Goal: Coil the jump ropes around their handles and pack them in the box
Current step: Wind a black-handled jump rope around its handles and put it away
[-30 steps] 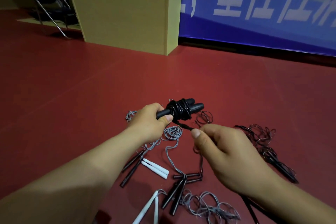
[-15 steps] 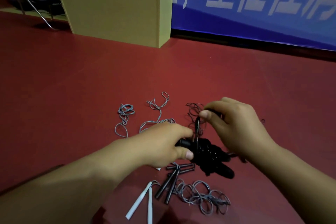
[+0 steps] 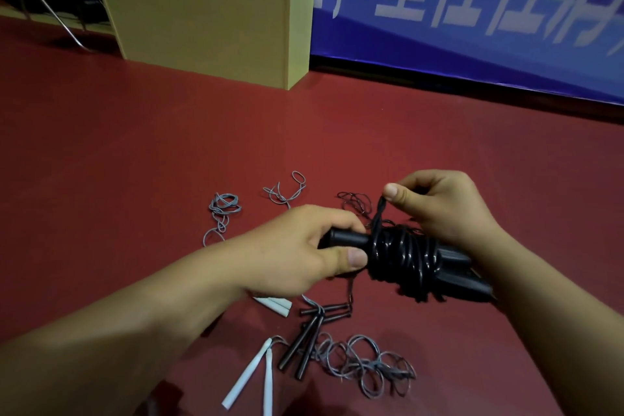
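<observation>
The left hand (image 3: pixel 304 250) grips the bare end of the black handles (image 3: pixel 347 240), thumb and fingers curled round them, to keep the bundle steady above the red floor (image 3: pixel 135 162). The right hand (image 3: pixel 435 206) pinches the loose black rope (image 3: pixel 380 213) between thumb and forefinger, pulling it up taut so the next turn lies tight on the coil (image 3: pixel 405 260). Other ropes (image 3: pixel 368 365) lie uncoiled near the floor's front edge. The wooden box (image 3: pixel 202 10) stands well apart, at the back.
</observation>
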